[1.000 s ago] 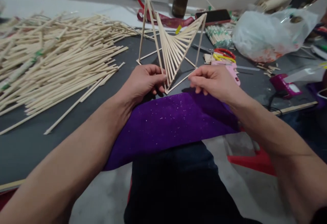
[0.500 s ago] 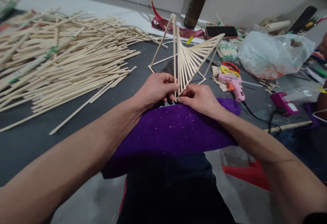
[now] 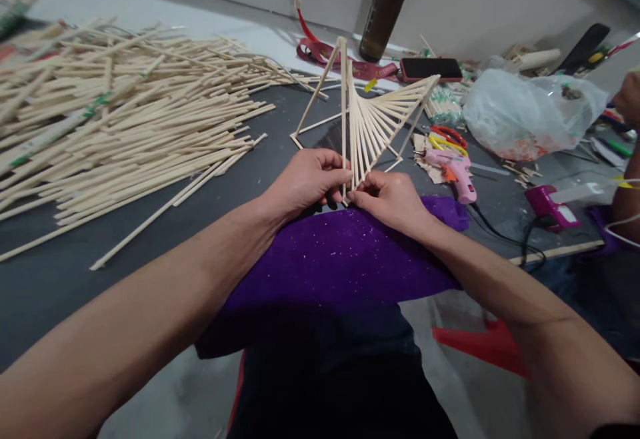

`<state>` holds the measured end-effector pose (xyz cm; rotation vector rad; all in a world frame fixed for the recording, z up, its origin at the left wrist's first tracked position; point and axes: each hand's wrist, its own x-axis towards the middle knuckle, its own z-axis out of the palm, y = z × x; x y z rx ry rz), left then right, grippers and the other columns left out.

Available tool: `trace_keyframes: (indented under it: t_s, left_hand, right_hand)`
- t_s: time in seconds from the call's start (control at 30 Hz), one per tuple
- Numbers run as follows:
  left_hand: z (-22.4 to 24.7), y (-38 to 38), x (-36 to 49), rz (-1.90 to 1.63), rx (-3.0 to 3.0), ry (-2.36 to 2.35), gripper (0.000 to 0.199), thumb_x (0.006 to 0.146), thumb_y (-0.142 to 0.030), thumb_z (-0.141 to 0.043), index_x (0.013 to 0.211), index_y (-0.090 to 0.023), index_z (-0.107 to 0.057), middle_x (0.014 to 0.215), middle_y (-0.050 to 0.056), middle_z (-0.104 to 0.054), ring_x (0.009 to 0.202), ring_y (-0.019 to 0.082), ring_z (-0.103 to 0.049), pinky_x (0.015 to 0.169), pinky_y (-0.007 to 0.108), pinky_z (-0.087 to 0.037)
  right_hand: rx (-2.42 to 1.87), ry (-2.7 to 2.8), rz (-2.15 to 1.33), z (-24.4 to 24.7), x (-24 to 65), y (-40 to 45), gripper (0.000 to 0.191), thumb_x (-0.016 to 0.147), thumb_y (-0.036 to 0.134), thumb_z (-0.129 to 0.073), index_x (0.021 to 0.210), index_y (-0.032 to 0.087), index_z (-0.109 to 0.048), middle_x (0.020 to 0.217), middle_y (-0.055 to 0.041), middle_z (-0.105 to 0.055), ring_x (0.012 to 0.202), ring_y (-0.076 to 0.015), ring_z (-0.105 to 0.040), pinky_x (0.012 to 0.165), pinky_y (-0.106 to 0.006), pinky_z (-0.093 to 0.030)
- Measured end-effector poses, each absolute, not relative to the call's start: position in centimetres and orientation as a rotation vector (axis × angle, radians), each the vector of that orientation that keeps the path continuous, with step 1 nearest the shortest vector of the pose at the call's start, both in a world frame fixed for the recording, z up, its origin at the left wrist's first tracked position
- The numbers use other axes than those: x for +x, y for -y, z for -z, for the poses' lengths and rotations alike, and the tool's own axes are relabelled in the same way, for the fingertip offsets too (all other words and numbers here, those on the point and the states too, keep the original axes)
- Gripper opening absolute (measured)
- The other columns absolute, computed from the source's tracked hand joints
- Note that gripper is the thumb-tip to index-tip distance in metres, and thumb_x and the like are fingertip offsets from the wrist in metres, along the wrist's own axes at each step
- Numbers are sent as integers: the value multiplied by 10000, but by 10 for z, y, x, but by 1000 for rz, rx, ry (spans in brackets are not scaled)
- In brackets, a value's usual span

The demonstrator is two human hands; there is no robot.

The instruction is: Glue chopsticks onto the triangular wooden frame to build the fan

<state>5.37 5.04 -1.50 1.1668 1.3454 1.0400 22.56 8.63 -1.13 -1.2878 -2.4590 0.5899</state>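
Observation:
In the head view, a frame of thin wooden sticks [image 3: 373, 122] stands at the near edge of the table, with a fan of sticks spreading up to its right corner. My left hand [image 3: 317, 179] is closed on its near upright stick, thumb and fingers pinching it low down. Beside it, my right hand [image 3: 387, 197] pinches the bottom corner where the fan sticks converge; its fingertips partly hide that joint. Under both wrists lies a purple cloth [image 3: 340, 252] dotted with pale specks, draped over the table edge.
Loose wooden sticks [image 3: 165, 119] make a big pile on the left. To the right lie a pink glue gun [image 3: 457, 169], pliers with red and yellow handles [image 3: 447, 139], a phone [image 3: 431, 69] and a plastic bag [image 3: 530, 115]. A dark bottle [image 3: 385, 15] stands behind. Another person's hand [image 3: 629, 102] shows at far right.
The view has shifted slightly, so the scene sits a little lower. Both hands keep their hold at the bottom of the stick frame. The other person's hand shows more at the right.

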Motion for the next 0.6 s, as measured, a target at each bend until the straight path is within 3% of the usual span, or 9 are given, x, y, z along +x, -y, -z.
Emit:
trace_keyframes:
  t_s: [0.43, 0.6]
  left_hand:
    - [16, -52, 55, -1025, 1155, -1369, 41, 715, -152, -674, 756, -155, -669, 578, 35, -632, 468, 109, -574, 406, 216, -359]
    - [16, -51, 55, -1030, 1160, -1371, 46, 721, -171, -677, 764, -154, -669, 561, 29, -622, 472, 118, -582, 409, 221, -367]
  right_hand:
    - [-1256, 2487, -572, 14, 227, -88, 195, 807, 334, -613, 732, 165, -673, 667, -27, -659, 587, -129, -541, 563, -268, -326]
    - [-1213, 2438, -789, 14, 229, -90, 203, 753, 373, -692, 778, 172, -678, 726, -29, -687, 641, -146, -583, 574, -265, -372]
